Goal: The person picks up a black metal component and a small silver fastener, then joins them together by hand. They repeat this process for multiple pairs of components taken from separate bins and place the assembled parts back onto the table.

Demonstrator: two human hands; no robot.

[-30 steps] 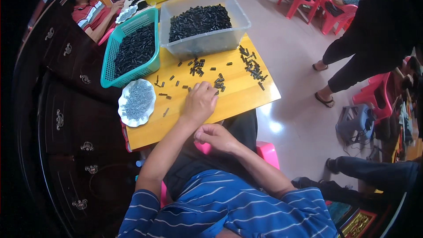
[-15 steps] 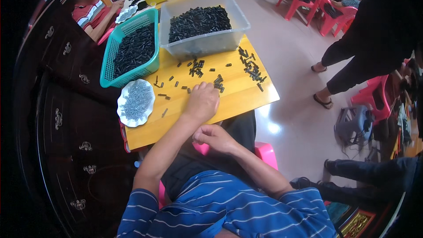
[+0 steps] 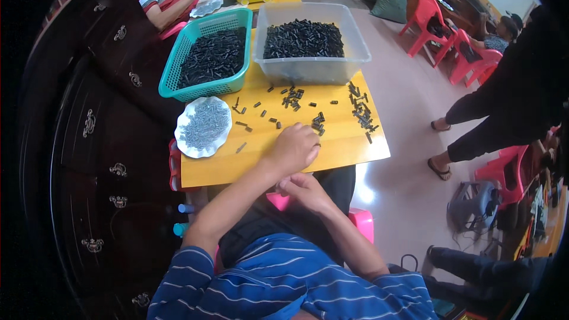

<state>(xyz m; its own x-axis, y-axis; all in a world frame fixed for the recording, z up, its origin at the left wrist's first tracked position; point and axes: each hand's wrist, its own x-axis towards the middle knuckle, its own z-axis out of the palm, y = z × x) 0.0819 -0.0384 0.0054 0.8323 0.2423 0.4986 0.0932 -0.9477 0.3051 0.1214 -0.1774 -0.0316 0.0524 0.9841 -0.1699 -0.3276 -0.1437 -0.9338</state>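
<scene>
Left hand (image 3: 294,147) over the yellow table (image 3: 351,147), fingers curled just beside a loose cluster of small black cylinders (image 3: 318,122); right hand (image 3: 305,190) lower, by the table's near edge, thumb drawn in against the fingers. Whether either pinches a piece, cannot tell. Cylinders look light and stiff, probably smooth, apt to roll, hardly fragile; best taken mid-barrel, between thumb and forefinger.

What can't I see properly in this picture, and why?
All in the head view:
Left hand: palm hidden by its own back.
Right hand: its curled fingers hide whether it holds anything.
Clear bin: bottom mostly buried under black pieces.
Standing person: head lost at the dark rim.
</scene>
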